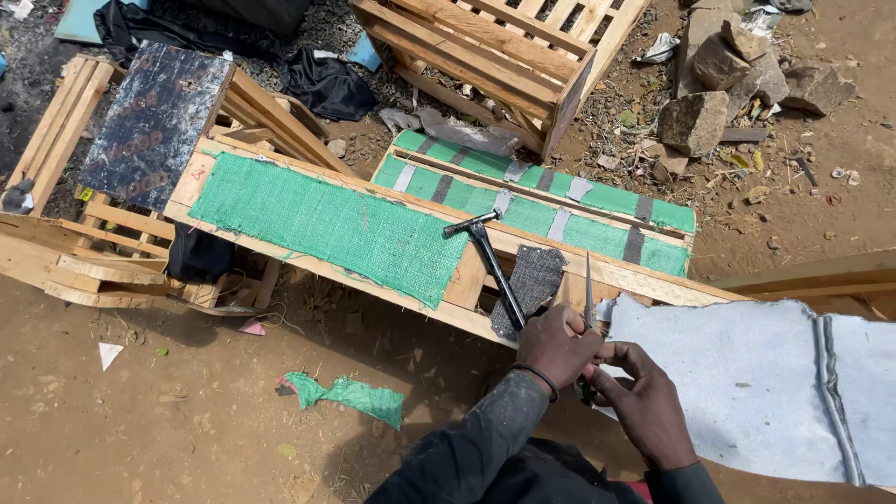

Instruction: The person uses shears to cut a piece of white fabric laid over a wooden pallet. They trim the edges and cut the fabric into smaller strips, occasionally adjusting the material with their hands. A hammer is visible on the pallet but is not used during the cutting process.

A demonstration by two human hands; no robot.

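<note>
Outdoor dirt yard, wooden frames all over; a long wooden frame (485, 280) ran from left centre to the lower right of the frame. I judged the covering work partly done: a green woven mesh panel (327, 229) already lay flat over its left part, and a second frame behind it (551, 201) carried green mesh with grey strips across it. A dark grey patch (534, 285) sat on the near frame at centre, just beside the hammer (490, 261), which rested on the wood with nobody holding it. Grey-white sheet (747, 383) at lower right looked loose, not fixed down, so that part seemed left to do.

My left hand (558, 345) and right hand (644, 401) met at lower centre, both closed around a thin metal blade-like tool (589, 299) that pointed up from between them. Which fingers pinched it, I couldn't tell.

Green mesh scrap (350, 397) lay on the dirt at lower left. Rocks (709, 93) at upper right.
</note>
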